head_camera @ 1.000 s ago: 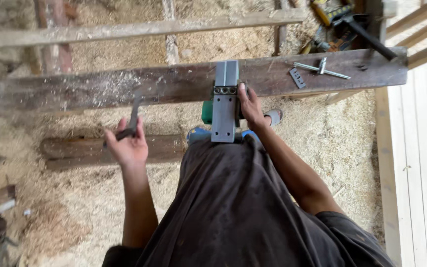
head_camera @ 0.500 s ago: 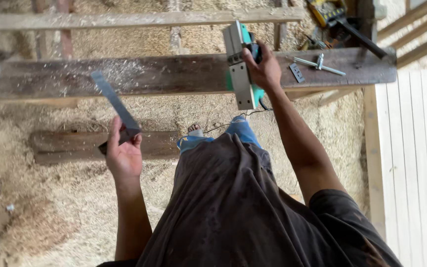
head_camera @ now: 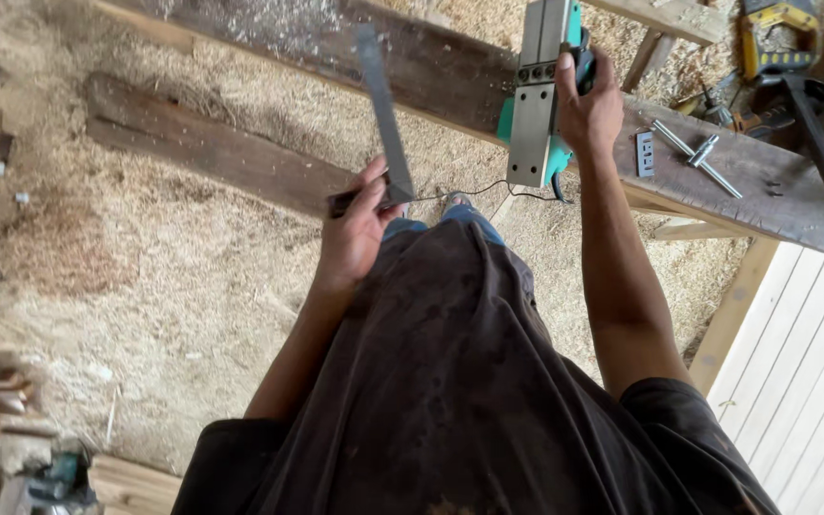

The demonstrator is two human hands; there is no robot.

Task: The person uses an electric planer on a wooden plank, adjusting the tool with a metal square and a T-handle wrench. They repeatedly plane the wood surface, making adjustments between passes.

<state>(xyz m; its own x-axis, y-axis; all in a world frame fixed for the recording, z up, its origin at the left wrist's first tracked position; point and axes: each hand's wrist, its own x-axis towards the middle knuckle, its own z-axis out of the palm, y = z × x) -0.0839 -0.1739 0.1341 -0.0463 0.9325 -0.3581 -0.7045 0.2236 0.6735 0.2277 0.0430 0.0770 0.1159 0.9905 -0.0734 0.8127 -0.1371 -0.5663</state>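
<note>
- The left hand point(head_camera: 355, 224), a little left of the frame's centre, is closed around the dark handle end of a long flat metal blade point(head_camera: 381, 110); fingers wrap the handle and the thumb lies along it.
- The blade rises from that fist toward the top of the frame, tilted slightly left, its tip over the dark wooden plank point(head_camera: 450, 72).
- The right hand point(head_camera: 588, 105), in the upper middle-right, is clenched on the handle of a green electric planer point(head_camera: 541, 95), which is turned so its grey metal sole faces the camera.
- The planer stands on end against the plank; whether it rests on the wood or is lifted just clear is hard to tell from this angle.
- A thin black cord point(head_camera: 474, 191) trails from the planer's lower end toward the left hand.
- On the plank to the right of the planer lie a T-shaped metal wrench point(head_camera: 698, 157) and a small grey plate point(head_camera: 645, 153).
- A second weathered beam point(head_camera: 212, 148) lies on the sawdust-covered floor point(head_camera: 145, 305) in the upper left.
- Pale wooden boards point(head_camera: 803, 372) fill the lower right corner.
</note>
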